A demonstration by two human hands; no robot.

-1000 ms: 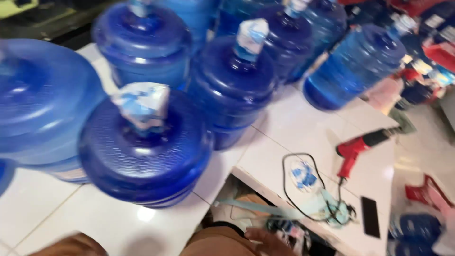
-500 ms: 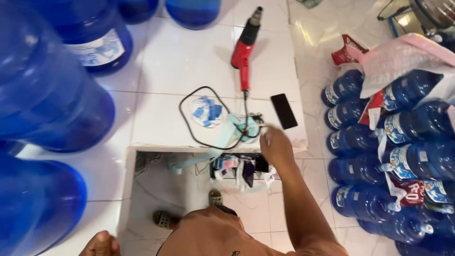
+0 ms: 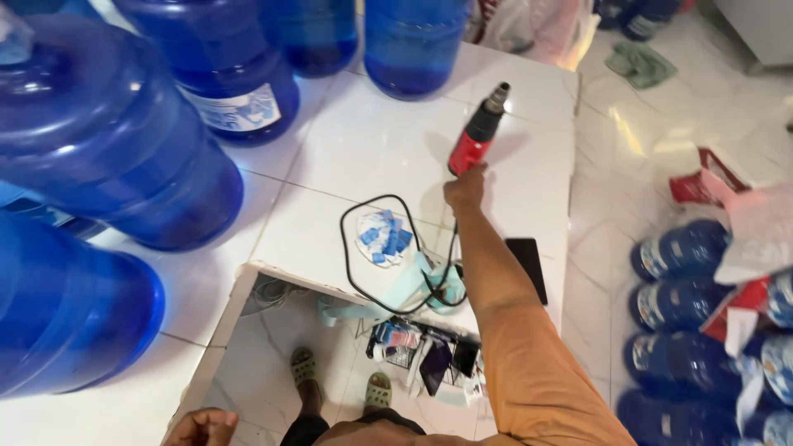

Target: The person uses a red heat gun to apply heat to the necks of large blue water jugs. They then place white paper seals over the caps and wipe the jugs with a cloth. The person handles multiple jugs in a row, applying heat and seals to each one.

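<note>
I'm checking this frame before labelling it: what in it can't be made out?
- Right hand on the red heat gun: its back hides the grip.
- Left hand: cut by the bottom edge.
- Small items in the wire basket: too small.
- Big blue jugs: tops cropped.

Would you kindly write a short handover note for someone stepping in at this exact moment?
Right hand: stretched out over the white tiled counter, fingers at the grip end of the red heat gun; not yet closed around it as far as the view shows.
Left hand: low at the counter's near edge, holding nothing visible.
Heat gun lies flat on the counter, its black cord looping back past a small bag of blue-and-white pieces. A black phone lies beside the forearm. Large blue water jugs stand to the left.
Done: reach made. Left: lifting the heat gun.
</note>
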